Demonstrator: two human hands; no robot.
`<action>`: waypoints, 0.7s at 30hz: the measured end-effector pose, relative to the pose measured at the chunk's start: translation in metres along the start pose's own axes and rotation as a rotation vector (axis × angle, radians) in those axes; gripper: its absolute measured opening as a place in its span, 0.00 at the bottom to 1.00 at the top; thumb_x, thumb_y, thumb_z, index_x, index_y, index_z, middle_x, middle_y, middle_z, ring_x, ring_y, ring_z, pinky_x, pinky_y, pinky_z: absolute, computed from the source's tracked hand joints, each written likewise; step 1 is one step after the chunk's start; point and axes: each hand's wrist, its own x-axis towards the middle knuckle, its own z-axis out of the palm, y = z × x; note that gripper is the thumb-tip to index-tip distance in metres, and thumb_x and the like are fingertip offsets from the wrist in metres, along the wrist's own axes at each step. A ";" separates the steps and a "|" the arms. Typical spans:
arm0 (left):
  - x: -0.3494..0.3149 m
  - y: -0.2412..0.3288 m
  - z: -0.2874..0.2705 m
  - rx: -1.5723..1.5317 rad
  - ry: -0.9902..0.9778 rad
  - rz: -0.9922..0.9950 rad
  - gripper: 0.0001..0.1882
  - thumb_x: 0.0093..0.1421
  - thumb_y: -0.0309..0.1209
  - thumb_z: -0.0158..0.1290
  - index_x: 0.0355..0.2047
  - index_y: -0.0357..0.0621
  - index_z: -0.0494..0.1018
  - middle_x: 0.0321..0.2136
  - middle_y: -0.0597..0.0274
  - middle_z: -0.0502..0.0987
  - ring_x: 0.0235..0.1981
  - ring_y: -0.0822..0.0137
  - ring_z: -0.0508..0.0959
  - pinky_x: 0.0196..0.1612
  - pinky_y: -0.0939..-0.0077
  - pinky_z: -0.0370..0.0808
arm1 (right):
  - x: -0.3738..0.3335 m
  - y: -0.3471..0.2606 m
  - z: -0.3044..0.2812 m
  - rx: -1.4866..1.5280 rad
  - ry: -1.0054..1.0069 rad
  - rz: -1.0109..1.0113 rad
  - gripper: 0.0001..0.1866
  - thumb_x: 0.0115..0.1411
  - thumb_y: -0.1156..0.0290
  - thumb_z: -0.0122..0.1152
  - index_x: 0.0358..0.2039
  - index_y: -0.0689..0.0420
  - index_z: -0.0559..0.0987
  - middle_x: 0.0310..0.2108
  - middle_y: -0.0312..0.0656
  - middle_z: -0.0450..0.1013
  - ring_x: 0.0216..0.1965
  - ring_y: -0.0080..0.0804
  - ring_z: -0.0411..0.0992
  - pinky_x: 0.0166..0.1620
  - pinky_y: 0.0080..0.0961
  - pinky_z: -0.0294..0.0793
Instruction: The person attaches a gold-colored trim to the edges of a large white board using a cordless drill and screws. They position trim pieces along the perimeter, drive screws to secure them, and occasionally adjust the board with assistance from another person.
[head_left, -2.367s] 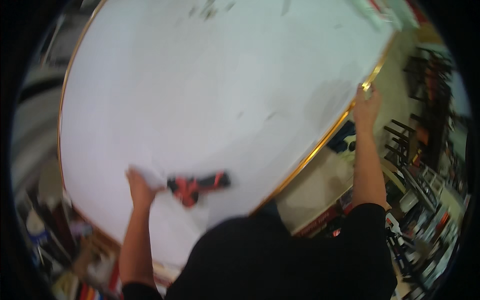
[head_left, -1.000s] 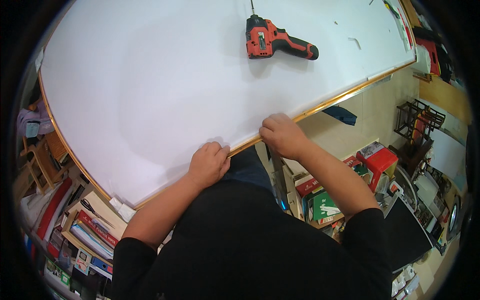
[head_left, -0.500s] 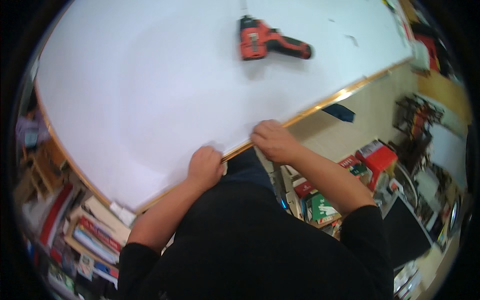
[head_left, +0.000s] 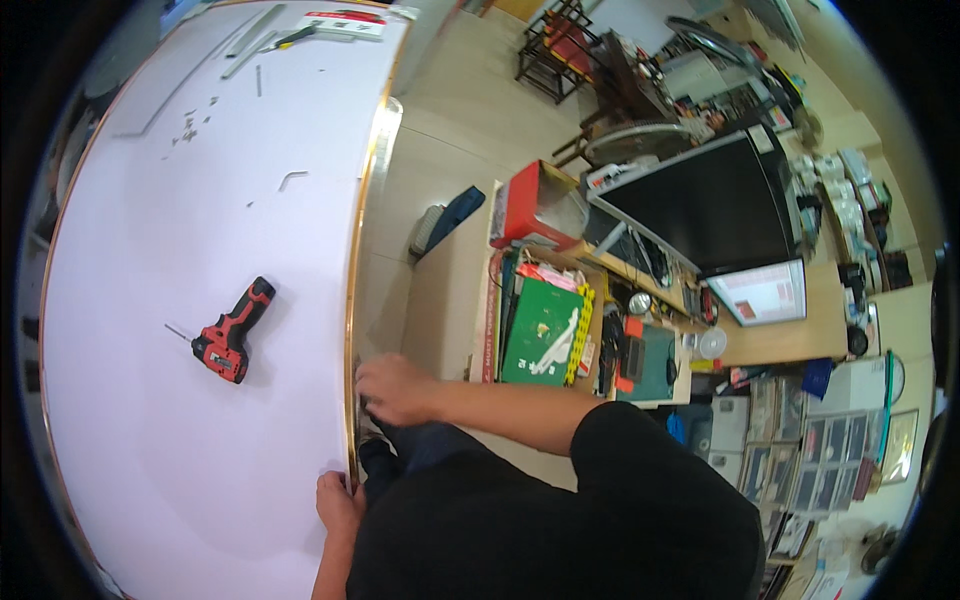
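A large white board (head_left: pixel 180 450) with a thin gold trim (head_left: pixel 352 300) along its edge lies flat in front of me. My left hand (head_left: pixel 342 505) is closed over this edge, with the fingers on the white surface and the trim passing under the grip. Farther along the same edge, my right hand (head_left: pixel 398 388) has its fingers curled against the trim, its palm partly hidden. A red and black cordless drill (head_left: pixel 225 345) with a long thin bit lies on its side on the board, apart from both hands.
Metal strips (head_left: pixel 255 30), a yellow and black utility knife (head_left: pixel 297 37), a hex key (head_left: pixel 292 180) and several small bits (head_left: pixel 190 128) lie on the board's far part. To the right stand a red box (head_left: pixel 535 205), a green book (head_left: pixel 545 330) and a dark monitor (head_left: pixel 690 200).
My view has turned right, so the edge now runs nearly upright and the drill appears at left. Both hands remain at the trim, the right one now farther from the left.
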 end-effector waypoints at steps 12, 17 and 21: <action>0.013 0.009 -0.009 -0.012 -0.059 -0.132 0.18 0.52 0.33 0.68 0.34 0.37 0.71 0.33 0.47 0.75 0.36 0.44 0.77 0.41 0.54 0.75 | -0.079 0.029 -0.129 0.098 0.413 0.574 0.15 0.59 0.67 0.66 0.45 0.59 0.79 0.46 0.50 0.74 0.51 0.53 0.73 0.55 0.43 0.74; 0.006 0.003 -0.003 -0.063 -0.095 -0.184 0.19 0.49 0.29 0.70 0.34 0.37 0.71 0.34 0.48 0.74 0.38 0.45 0.76 0.41 0.55 0.74 | -0.040 0.052 -0.223 -0.089 0.358 0.448 0.18 0.59 0.65 0.67 0.46 0.60 0.78 0.46 0.51 0.74 0.53 0.51 0.72 0.58 0.40 0.73; -0.004 0.005 0.003 -0.075 0.038 -0.118 0.19 0.48 0.27 0.70 0.35 0.36 0.71 0.34 0.47 0.73 0.39 0.44 0.75 0.42 0.56 0.73 | 0.031 0.100 -0.326 -0.443 0.104 0.467 0.19 0.60 0.58 0.62 0.43 0.62 0.82 0.44 0.55 0.77 0.51 0.53 0.75 0.57 0.43 0.75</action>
